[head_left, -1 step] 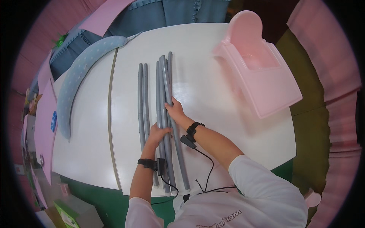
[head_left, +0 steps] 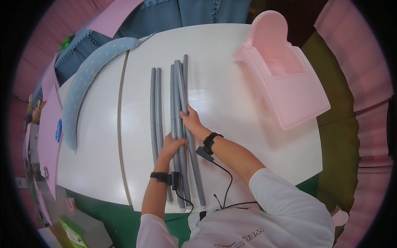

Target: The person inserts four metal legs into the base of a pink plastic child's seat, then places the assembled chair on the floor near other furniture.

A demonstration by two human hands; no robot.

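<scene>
Several long grey tubes lie lengthwise on the white table. My left hand (head_left: pixel 172 146) is closed round the middle cluster of grey tubes (head_left: pixel 173 99), with its thumb across them; its other fingers are mostly hidden. Slightly farther up and to the right, my right hand (head_left: pixel 191 120) grips a slanted grey tube (head_left: pixel 180 80) that lies over the others, its lower end angling right toward the near edge. Left of the cluster, a separate pair of grey tubes (head_left: pixel 156 99) rests side by side, the lower part passing behind my left forearm.
A white table (head_left: pixel 231 165) with a seam on its left carries everything. A pale blue dotted crescent cushion (head_left: pixel 78 95) lies at left, and a pink plastic child seat (head_left: pixel 291 93) stands at right. Black wrist straps (head_left: pixel 210 142) with cables trail toward my body.
</scene>
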